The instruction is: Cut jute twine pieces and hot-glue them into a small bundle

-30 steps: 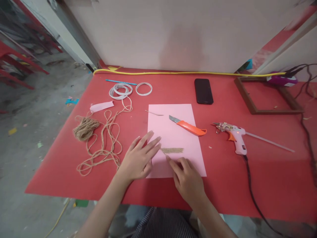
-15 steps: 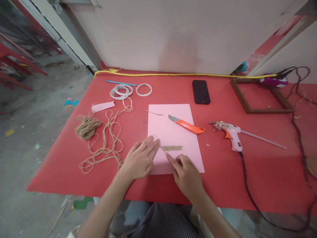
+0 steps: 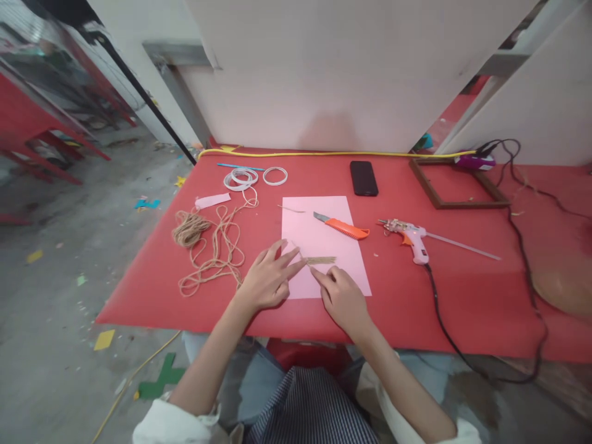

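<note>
Gently, our left hand (image 3: 266, 280) and right hand (image 3: 342, 299) stood apart, fingertips just beside a flat strip of tan jute strands (image 3: 321, 260), which lay on a pink paper sheet (image 3: 305, 237) near the red surface's (image 3: 462, 308) front edge.

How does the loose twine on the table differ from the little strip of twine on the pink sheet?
The loose twine is one long length, partly coiled; the strip is short and straight. The loose twine lies on the red tabletop, the strip on the pink paper. Both look like tan jute.
</note>
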`<state>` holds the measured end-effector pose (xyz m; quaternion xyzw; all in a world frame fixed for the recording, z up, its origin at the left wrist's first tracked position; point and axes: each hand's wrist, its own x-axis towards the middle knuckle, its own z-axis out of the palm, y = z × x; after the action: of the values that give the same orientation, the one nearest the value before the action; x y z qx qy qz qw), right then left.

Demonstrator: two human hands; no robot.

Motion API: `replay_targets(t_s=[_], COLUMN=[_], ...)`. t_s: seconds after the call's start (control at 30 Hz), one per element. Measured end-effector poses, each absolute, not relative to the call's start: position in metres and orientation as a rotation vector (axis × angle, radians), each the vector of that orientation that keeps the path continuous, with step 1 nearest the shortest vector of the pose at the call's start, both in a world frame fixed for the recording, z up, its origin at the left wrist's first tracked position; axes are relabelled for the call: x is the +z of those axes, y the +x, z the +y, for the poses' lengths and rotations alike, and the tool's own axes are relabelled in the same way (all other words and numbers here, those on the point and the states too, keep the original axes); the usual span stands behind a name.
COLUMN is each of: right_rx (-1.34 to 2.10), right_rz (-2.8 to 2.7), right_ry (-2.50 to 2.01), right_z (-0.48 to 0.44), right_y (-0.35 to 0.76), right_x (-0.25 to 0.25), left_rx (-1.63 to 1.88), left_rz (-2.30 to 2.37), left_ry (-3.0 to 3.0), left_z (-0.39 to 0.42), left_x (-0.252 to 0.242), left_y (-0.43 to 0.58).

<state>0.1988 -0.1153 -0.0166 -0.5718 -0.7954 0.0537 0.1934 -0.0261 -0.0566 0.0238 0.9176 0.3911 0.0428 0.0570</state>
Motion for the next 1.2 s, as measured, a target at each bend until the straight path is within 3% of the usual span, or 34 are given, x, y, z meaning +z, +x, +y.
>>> replay_targets(t_s=[0.6,0.77,1.0,1.2], right_rx=[0.221,0.183,-0.186,-0.066], right_rz=[-2.235,-1.983,-1.404,-1.207], right_ry=[-1.637,-1.562,-2.098,-2.404], right_z=[-0.113,-0.115,-0.093,-0.076], right_y=[0.195,0.209,0.317,0.365], right_x=[-0.009,-0.003,0.006,-0.006], left_rx=[0.168,0.173,0.227,0.241], left_rz=[1.148,1.150,1.138,1.117], left_ry=[2.767,2.767,2.774,2.795], left_z=[-0.057,-0.056,-0.056,-0.055], left_x=[0.007,0.005,0.003,0.002], left_y=[-0.027,-0.028,-0.028,-0.029])
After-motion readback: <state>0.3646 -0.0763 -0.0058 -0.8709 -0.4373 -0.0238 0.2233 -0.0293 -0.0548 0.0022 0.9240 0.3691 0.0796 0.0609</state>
